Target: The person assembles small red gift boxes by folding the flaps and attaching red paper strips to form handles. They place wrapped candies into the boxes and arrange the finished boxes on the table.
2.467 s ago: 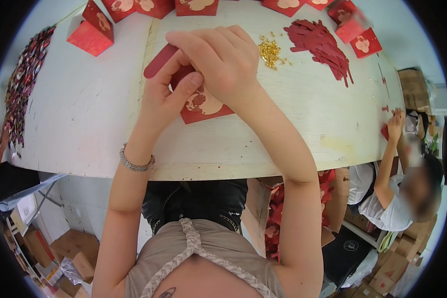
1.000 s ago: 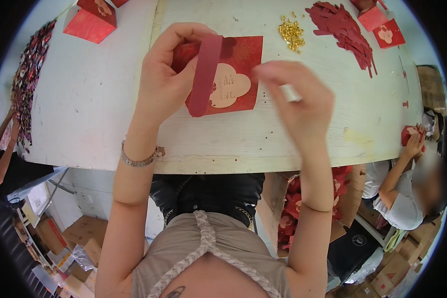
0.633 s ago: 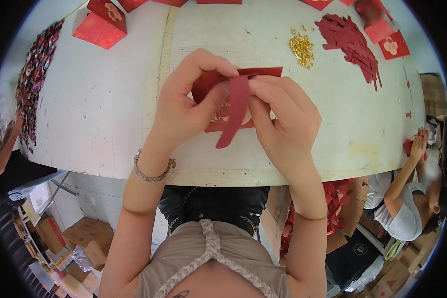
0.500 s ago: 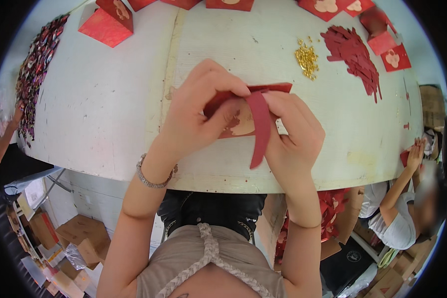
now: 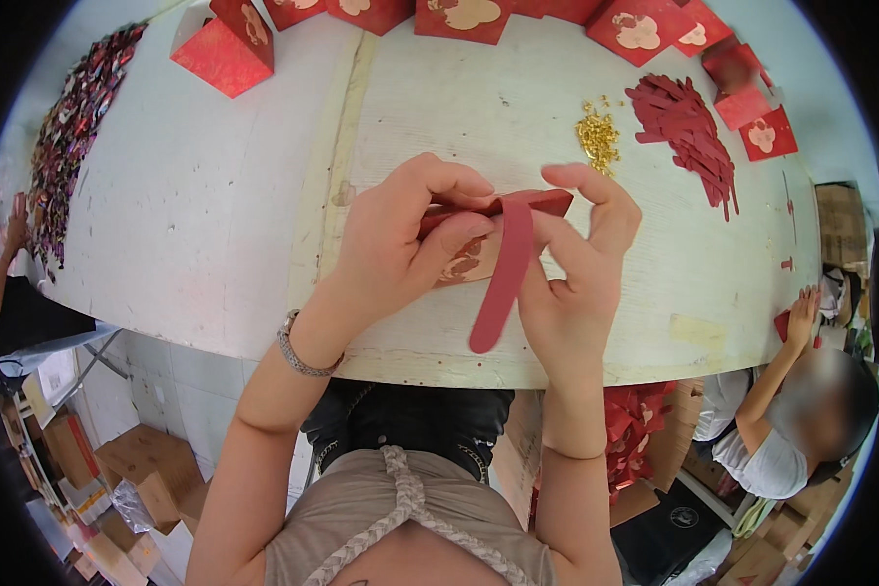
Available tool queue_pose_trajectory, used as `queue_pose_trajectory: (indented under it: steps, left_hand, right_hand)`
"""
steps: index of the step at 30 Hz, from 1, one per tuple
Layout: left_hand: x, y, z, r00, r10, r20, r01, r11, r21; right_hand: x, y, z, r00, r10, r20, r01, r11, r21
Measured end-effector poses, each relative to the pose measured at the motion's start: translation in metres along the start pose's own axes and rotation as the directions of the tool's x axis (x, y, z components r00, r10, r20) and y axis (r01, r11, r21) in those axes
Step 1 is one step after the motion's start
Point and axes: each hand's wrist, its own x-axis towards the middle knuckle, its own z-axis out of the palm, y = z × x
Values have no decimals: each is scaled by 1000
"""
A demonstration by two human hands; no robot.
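Observation:
My left hand (image 5: 386,244) pinches a small folded red card box (image 5: 547,202) with a tan printed figure, thumb in front and index finger along its upper edge. A dark red strip (image 5: 503,293) with a rounded end passes over that edge and hangs down the front. On the box's right side, my right hand (image 5: 586,264) has its index finger lifted and apart from the thumb. Its thumb side lies close to the strip; the other fingers are partly hidden. The strip's far end is hidden behind the box.
Gold fasteners (image 5: 597,137) and a pile of dark red strips (image 5: 689,132) lie at the far right. Red boxes (image 5: 462,18) line the table's back. Shiny wrapped pieces (image 5: 78,127) heap at the left. A co-worker (image 5: 772,430) sits at right; another person's arm (image 5: 5,264) shows at left.
My right index finger has lifted off the box's upper edge and spread from the thumb. The strip's hanging end has swung left and nearer me. My left hand keeps its hold.

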Motion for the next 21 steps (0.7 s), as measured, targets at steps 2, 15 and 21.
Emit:
queue_pose_trajectory:
  steps: [2, 15, 21]
  left_hand:
    - [2, 1, -2, 999, 39, 16, -40, 998, 38]
    - [3, -5, 2, 971, 236, 45, -240, 966, 95]
    - [2, -8, 2, 976, 218, 12, -219, 972, 81]
  right_hand:
    - [2, 1, -4, 997, -36, 65, 38, 999, -25]
    - [-5, 25, 3, 999, -33, -29, 37, 987, 157]
    - [-5, 20, 11, 989, 144, -46, -116, 921, 372]
